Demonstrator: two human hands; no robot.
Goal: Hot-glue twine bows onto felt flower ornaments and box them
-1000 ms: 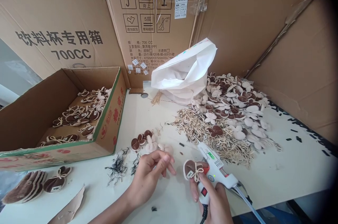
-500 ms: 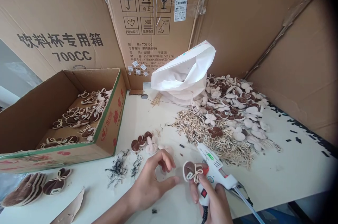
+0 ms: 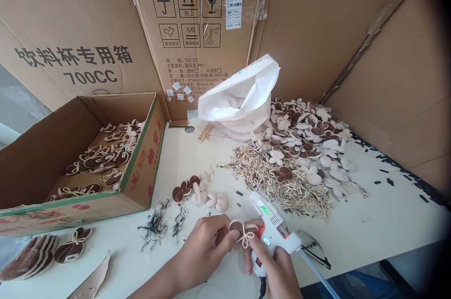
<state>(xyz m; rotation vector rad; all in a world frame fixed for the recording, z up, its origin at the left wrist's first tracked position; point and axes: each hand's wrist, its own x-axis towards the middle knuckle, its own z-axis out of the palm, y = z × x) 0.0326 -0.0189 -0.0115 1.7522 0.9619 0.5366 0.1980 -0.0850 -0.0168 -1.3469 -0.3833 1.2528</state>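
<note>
My left hand [image 3: 207, 247] is closed in a pinch on the left end of a small brown fabric piece [image 3: 237, 227] with a pale edge and a cream cord bow. My right hand [image 3: 276, 263] is wrapped round the handle of a white glue gun [image 3: 269, 214] with a lit green display. Its thumb and forefinger also touch the bow end of the fabric piece. The gun's nozzle points away toward a heap of short cream cord bits [image 3: 282, 191]. Small pale fabric pieces [image 3: 217, 201] lie beyond my left hand.
A cardboard box [image 3: 141, 167] of bow-tied pieces stands left. Brown and pale pieces [image 3: 310, 134] are heaped at right, by a white bag [image 3: 239, 106]. Black threads [image 3: 154, 226], glasses [image 3: 314, 248] and a brown stack [image 3: 30, 256] lie around. Cardboard walls [image 3: 317, 31] enclose the back.
My left hand has moved right and closed on the fabric piece, which was in my right hand alone. The piece and glue gun have shifted a little left and turned.
</note>
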